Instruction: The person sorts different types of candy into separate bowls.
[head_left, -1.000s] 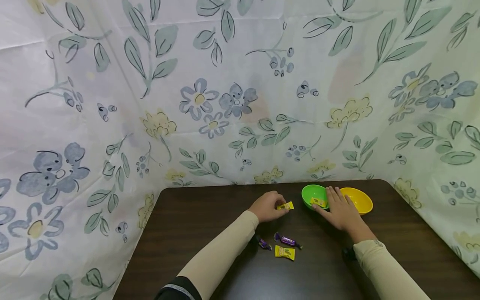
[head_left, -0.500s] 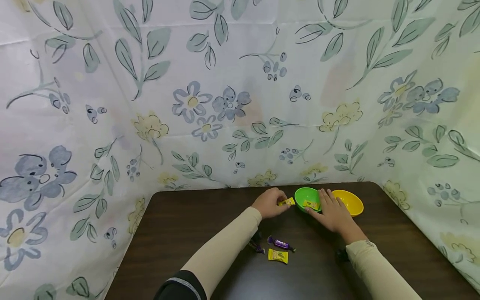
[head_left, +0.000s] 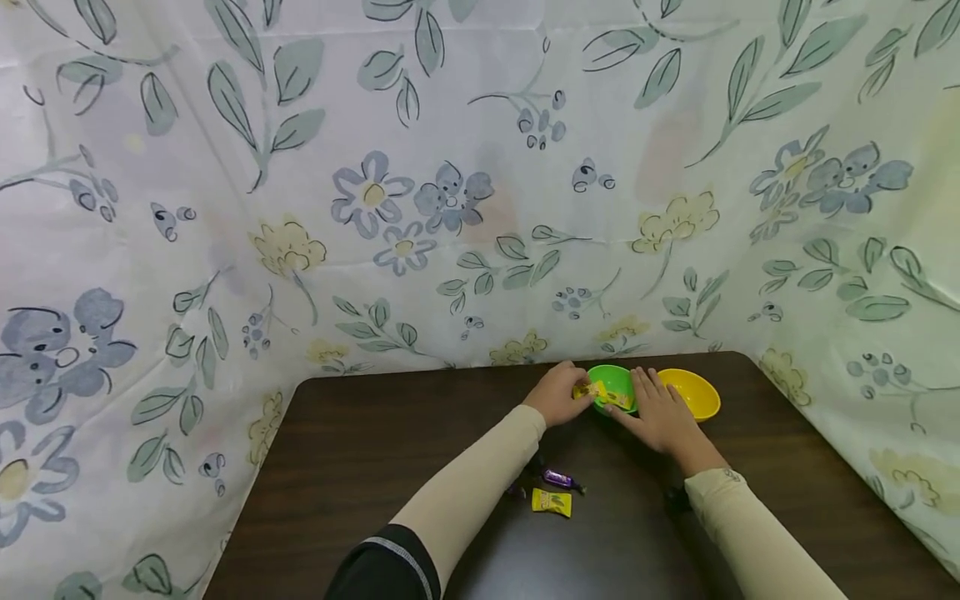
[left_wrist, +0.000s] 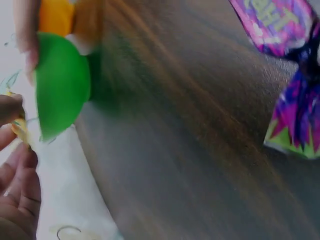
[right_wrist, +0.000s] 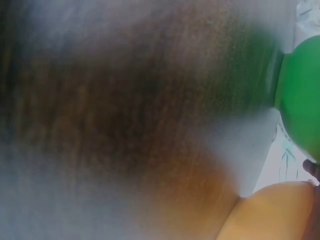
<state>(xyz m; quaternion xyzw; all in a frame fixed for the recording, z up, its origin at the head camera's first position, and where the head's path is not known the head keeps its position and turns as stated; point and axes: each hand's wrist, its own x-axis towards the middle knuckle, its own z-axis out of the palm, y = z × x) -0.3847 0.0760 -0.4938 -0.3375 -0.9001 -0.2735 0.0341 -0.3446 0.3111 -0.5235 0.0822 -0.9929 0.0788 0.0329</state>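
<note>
In the head view my left hand (head_left: 557, 395) pinches a yellow-wrapped candy (head_left: 590, 389) at the left rim of the green bowl (head_left: 614, 375). Another yellow candy (head_left: 618, 400) lies inside that bowl. The left wrist view has the pinched candy (left_wrist: 20, 128) between thumb and fingers, beside the bowl's green wall (left_wrist: 62, 87). My right hand (head_left: 663, 417) lies with straight fingers against the right side of the green bowl, next to the yellow bowl (head_left: 693, 393). Both bowls stand on the table in the right wrist view, the green one (right_wrist: 305, 95) above the yellow one (right_wrist: 272, 212).
Nearer on the dark wooden table (head_left: 375, 467) lie a yellow candy (head_left: 552, 502) and a purple-wrapped candy (head_left: 560, 479). Another purple-wrapped candy is partly hidden by the left forearm. A floral cloth (head_left: 420, 333) hangs behind and along the sides of the table.
My left hand has moved right with the yellow candy, from beside the green bowl to its rim. The right hand stays at the bowl. The head view has shifted slightly.
</note>
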